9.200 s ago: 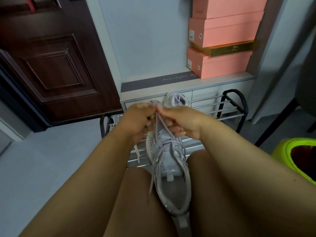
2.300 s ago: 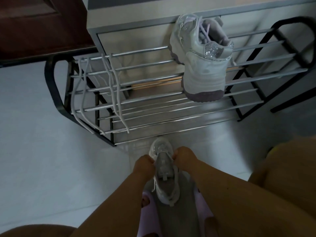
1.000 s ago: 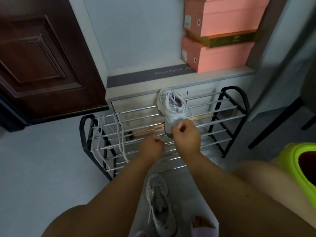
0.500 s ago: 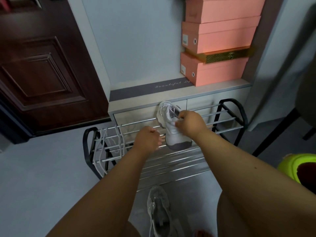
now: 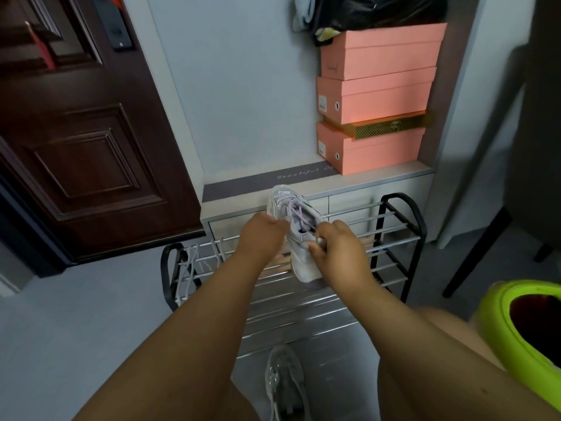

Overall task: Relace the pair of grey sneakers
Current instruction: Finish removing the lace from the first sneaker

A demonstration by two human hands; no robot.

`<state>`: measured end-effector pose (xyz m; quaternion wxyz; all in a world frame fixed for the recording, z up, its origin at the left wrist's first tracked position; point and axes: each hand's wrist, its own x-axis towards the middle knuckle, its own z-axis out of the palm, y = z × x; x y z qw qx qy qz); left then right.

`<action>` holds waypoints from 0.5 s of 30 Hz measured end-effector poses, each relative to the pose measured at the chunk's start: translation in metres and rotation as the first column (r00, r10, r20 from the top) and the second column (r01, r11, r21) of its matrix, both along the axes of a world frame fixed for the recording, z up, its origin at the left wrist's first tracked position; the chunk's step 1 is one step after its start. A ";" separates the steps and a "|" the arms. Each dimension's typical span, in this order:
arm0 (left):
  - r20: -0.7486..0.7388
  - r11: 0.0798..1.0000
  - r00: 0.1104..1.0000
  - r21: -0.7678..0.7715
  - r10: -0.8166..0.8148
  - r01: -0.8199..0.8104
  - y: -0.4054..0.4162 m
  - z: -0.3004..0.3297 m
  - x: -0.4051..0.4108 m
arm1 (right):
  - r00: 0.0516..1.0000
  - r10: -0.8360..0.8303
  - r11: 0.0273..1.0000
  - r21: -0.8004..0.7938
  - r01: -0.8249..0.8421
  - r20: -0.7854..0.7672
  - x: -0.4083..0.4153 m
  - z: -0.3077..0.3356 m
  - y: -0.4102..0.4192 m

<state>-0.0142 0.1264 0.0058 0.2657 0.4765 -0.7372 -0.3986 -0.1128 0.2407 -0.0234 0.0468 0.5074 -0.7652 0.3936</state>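
Head view: both hands, left [image 5: 261, 238] and right [image 5: 337, 250], clasped the sneaker [image 5: 299, 235] over the shoe rack [image 5: 391, 238].

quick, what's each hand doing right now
Left hand: closed, gripping the side of the sneaker on the rack.
Right hand: closed, gripping the same sneaker at its heel collar.

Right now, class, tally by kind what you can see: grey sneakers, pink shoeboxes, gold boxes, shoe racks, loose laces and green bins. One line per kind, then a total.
Grey sneakers: 2 (one held, one on the floor)
Pink shoeboxes: 3
Gold box: 1
Shoe rack: 1
Loose lace on the rack: 1
Green bin: 1
Total: 9
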 end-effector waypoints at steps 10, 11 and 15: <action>0.185 0.937 0.982 -0.332 -0.046 0.106 0.021 0.017 0.033 | 0.980 0.115 0.970 -0.192 -0.146 -0.164 0.050 -0.012 0.043; 0.181 0.936 0.981 -0.330 -0.063 0.121 0.023 0.016 0.039 | 0.977 0.135 0.968 -0.186 -0.166 -0.165 0.054 -0.012 0.045; 0.078 0.940 0.994 -0.327 -0.079 0.101 0.035 0.006 0.061 | 0.978 0.207 0.976 -0.075 -0.205 0.020 0.065 -0.016 0.055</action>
